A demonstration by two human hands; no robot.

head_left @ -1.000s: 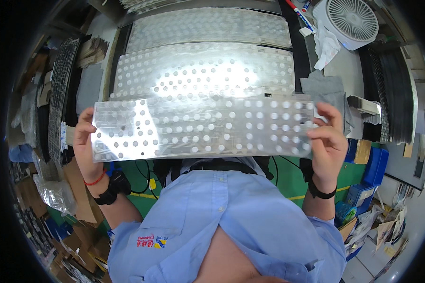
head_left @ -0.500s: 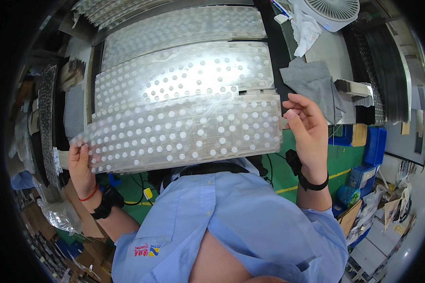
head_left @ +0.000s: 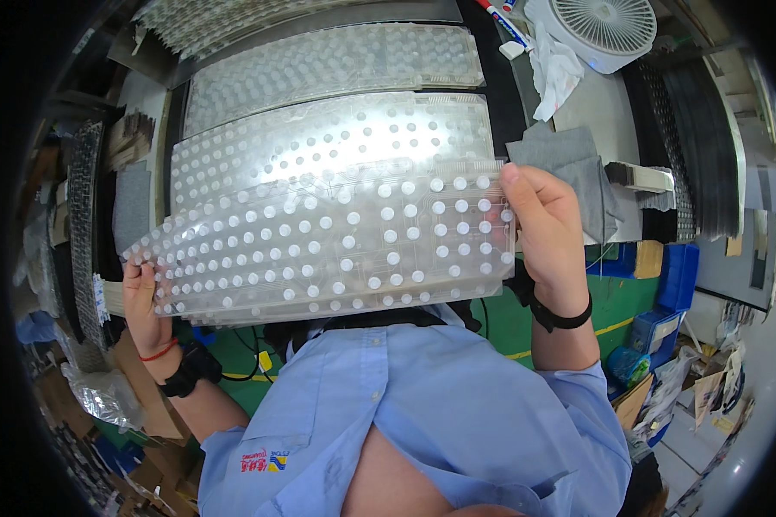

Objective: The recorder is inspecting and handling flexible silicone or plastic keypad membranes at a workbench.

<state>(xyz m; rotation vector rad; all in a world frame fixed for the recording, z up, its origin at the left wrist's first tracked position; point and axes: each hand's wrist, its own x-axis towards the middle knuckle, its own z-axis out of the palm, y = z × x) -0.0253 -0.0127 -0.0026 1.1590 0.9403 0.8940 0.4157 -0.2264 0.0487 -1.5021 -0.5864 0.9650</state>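
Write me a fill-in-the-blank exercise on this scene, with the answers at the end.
1. The left hand holds the clear dotted sheet by its ____ end, as the picture shows it.
2. Around the left wrist, nearer the hand than the black band, runs a thin cord coloured ____.
3. The round-grilled fan stands at the picture's upper ____.
4. Under the yellow line, the floor is coloured ____.

Missing words: left; red; right; green.
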